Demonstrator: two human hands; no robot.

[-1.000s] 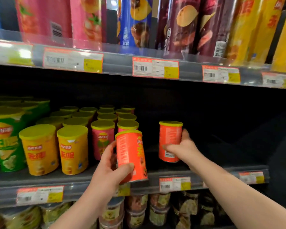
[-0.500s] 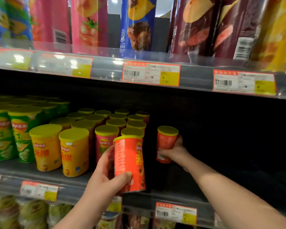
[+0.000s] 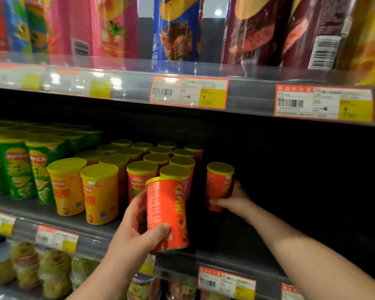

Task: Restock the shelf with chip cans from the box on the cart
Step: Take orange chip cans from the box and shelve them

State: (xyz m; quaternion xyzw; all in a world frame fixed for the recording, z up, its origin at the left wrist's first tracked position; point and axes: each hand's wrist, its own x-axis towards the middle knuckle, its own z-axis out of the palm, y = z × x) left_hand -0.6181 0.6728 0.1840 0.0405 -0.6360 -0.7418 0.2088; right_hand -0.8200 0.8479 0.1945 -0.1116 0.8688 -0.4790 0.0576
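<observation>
Right hand (image 3: 232, 199) is wrapped around a red can (image 3: 218, 186) deep on the shelf (image 3: 236, 257), fingers clamped low on its side, arm stretched in. I'd seat it flat, just right of the pink cans (image 3: 180, 167), label out, then let go. Left hand (image 3: 134, 230) clamps a second red can (image 3: 167, 215), thumb in front, fingers behind, near the shelf's front edge, tilted slightly. That goes in front of the first, upright. Box and cart not visible.
</observation>
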